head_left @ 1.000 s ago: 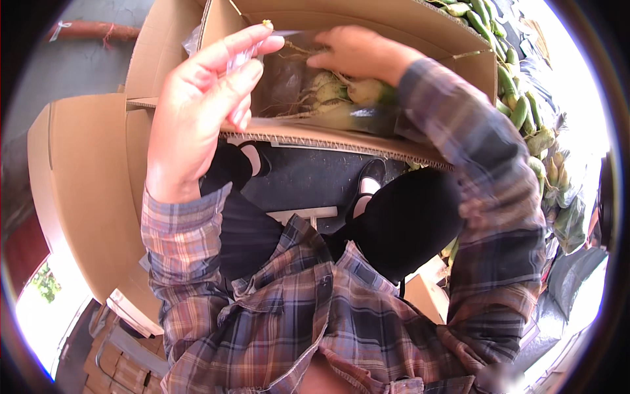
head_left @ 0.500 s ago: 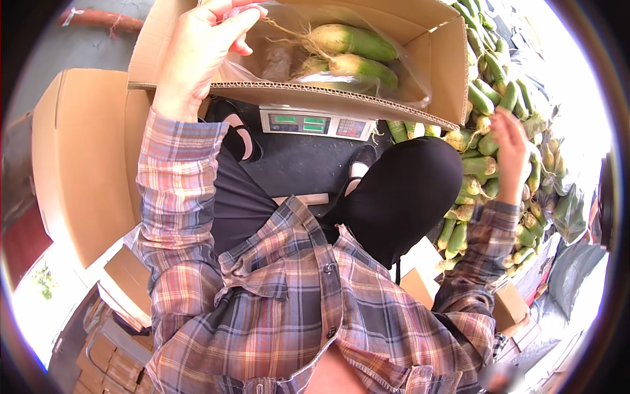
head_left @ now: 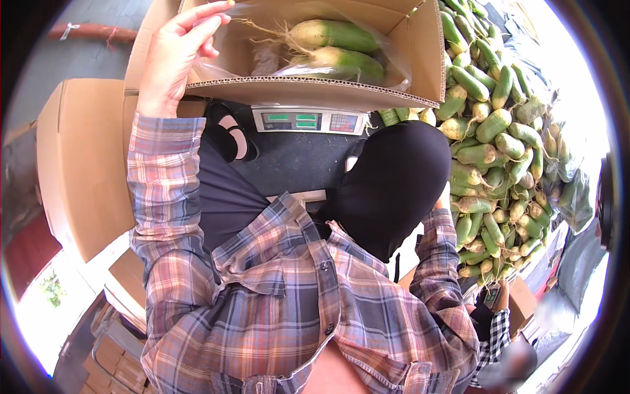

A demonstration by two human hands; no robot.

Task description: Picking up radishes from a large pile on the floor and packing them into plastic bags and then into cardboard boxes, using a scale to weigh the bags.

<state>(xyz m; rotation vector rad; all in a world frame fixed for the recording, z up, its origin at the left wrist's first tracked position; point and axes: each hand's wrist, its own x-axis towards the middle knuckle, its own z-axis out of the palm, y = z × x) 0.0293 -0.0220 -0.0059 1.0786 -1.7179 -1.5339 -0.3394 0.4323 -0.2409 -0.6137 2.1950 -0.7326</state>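
Note:
A large cardboard box point(head_left: 315, 90) stands in front of me, lined with a clear plastic bag point(head_left: 401, 79). Inside lie long green-and-white radishes point(head_left: 344, 36) with stringy roots pointing left. My left hand point(head_left: 176, 56) is at the box's left side, fingers pinched together at the bag's upper edge. My right hand point(head_left: 443, 196) is down beside my right knee. The knee hides most of it, so its fingers do not show. To its right lies a big pile of radishes point(head_left: 492, 154).
Beneath the box's near side is a scale point(head_left: 312, 120) with lit green displays. A tall carton point(head_left: 85, 171) stands at the left. Plastic bags point(head_left: 572, 200) lie beyond the pile. Another person's checked sleeve point(head_left: 499, 331) shows at the lower right, near a small carton point(head_left: 522, 299).
My right hand has moved from over the radish pile down and left, behind my knee. The view has shifted slightly, and more of another person shows at the lower right.

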